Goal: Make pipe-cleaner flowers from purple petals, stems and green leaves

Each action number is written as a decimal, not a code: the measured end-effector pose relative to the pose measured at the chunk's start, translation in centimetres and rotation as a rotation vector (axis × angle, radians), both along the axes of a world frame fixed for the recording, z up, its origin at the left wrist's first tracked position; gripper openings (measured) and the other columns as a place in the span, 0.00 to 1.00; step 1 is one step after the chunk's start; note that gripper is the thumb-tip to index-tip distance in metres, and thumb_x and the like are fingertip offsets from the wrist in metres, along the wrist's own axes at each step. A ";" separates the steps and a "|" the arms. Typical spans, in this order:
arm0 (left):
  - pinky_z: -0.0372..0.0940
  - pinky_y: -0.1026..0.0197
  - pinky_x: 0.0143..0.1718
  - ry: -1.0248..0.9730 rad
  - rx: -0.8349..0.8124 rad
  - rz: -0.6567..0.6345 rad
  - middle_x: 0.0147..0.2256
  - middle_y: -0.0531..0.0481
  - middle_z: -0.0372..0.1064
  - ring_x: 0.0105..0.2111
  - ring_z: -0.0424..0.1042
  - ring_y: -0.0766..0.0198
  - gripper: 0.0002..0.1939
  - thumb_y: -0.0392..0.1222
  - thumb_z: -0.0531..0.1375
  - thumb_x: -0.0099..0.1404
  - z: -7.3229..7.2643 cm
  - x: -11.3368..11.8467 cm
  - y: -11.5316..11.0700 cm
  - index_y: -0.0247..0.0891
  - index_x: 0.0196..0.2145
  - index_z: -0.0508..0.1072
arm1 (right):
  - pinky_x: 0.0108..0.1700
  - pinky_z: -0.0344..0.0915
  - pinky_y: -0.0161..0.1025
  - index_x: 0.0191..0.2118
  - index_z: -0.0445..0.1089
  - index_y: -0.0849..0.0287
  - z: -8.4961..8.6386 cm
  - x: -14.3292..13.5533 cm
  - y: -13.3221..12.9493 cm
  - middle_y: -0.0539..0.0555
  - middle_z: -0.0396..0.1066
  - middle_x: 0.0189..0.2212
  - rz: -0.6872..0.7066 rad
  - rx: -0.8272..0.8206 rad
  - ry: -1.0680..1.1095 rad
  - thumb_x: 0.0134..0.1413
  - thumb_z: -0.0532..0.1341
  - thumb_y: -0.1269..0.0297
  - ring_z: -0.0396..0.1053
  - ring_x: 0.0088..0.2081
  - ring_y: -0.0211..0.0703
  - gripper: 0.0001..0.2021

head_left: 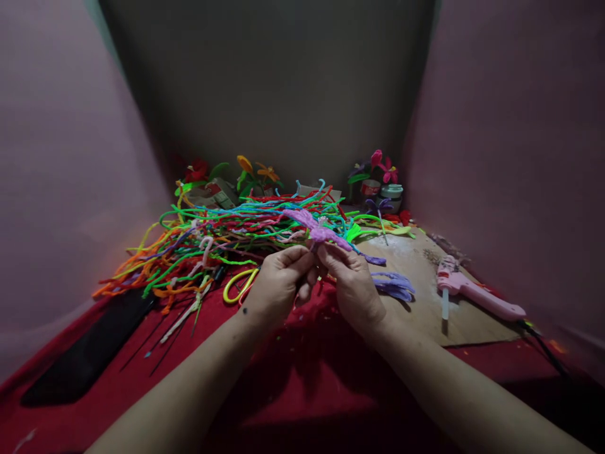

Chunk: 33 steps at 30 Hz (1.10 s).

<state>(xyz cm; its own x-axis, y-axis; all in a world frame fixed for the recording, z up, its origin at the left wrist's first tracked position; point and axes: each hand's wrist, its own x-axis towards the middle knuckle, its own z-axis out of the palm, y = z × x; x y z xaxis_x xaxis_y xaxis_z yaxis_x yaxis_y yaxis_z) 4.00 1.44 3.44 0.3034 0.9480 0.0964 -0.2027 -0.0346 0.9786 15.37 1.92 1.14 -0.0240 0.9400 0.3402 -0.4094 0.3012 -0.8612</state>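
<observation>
Both hands meet in the middle of the view, raised above the red cloth. Between them they pinch the base of a purple pipe-cleaner flower (pixel 322 234), whose fuzzy petals spread out above the fingertips, with a pale centre. My left hand (pixel 282 277) is closed at its stem from the left. From the right, my right hand (pixel 352 280) grips the same spot with thumb and fingers. The stem below the petals is mostly hidden by the fingers. Just behind the flower lies a large heap of coloured pipe cleaners (pixel 236 230).
A pink glue gun (pixel 482 296) rests on a cardboard sheet (pixel 420 321) at right, near purple pipe-cleaner loops (pixel 394 285). Yellow-handled scissors (pixel 236 287) lie by my left hand. A black flat object (pixel 89 353) is at left. Finished flowers (pixel 267 171) and a jar (pixel 392 194) stand behind.
</observation>
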 end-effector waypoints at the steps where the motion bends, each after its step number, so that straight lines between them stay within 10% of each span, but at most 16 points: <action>1: 0.47 0.73 0.10 -0.051 -0.045 -0.033 0.14 0.58 0.57 0.10 0.51 0.77 0.13 0.43 0.58 0.59 0.0 -0.2 0.1 0.34 0.21 0.63 | 0.39 0.64 0.37 0.33 0.74 0.57 0.0 0.1 0.1 0.50 0.72 0.28 0.002 0.000 0.002 0.47 0.63 0.60 0.67 0.31 0.37 0.08; 14: 0.45 0.75 0.06 -0.235 -0.257 -0.512 0.13 0.60 0.54 0.07 0.40 0.80 0.05 0.39 0.57 0.59 -0.3 -2.4 1.4 0.34 0.28 0.68 | 0.33 0.60 0.35 0.29 0.74 0.56 0.2 0.8 0.3 0.47 0.70 0.23 0.253 0.075 0.116 0.46 0.64 0.68 0.64 0.27 0.34 0.02; 18: 0.48 0.72 0.09 -0.023 -0.104 -0.343 0.13 0.58 0.56 0.08 0.49 0.77 0.11 0.44 0.56 0.61 0.2 -2.0 0.9 0.34 0.26 0.68 | 0.31 0.59 0.34 0.27 0.73 0.58 0.1 0.8 0.3 0.46 0.66 0.21 0.189 0.016 0.106 0.46 0.64 0.66 0.60 0.24 0.32 0.03; 25: 0.53 0.70 0.18 0.336 0.465 0.342 0.17 0.59 0.59 0.16 0.55 0.75 0.03 0.38 0.60 0.56 -0.6 -0.2 -0.3 0.36 0.27 0.71 | 0.31 0.59 0.35 0.29 0.74 0.58 0.0 0.4 0.0 0.47 0.67 0.24 -0.038 0.009 0.055 0.43 0.66 0.65 0.59 0.26 0.34 0.05; 33: 0.47 0.69 0.15 0.100 0.209 0.066 0.16 0.58 0.56 0.14 0.52 0.76 0.11 0.42 0.58 0.59 -0.2 -0.6 0.0 0.35 0.21 0.64 | 0.35 0.62 0.38 0.38 0.75 0.56 0.0 0.6 0.0 0.50 0.68 0.26 0.074 0.031 -0.031 0.47 0.63 0.61 0.62 0.28 0.37 0.11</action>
<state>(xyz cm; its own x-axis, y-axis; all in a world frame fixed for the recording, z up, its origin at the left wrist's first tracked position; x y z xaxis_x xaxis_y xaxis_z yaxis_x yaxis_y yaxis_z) 3.35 1.41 3.27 0.2591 0.9288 0.2649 -0.0955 -0.2483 0.9640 15.96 1.91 1.10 -0.1036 0.9242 0.3675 -0.4048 0.2983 -0.8644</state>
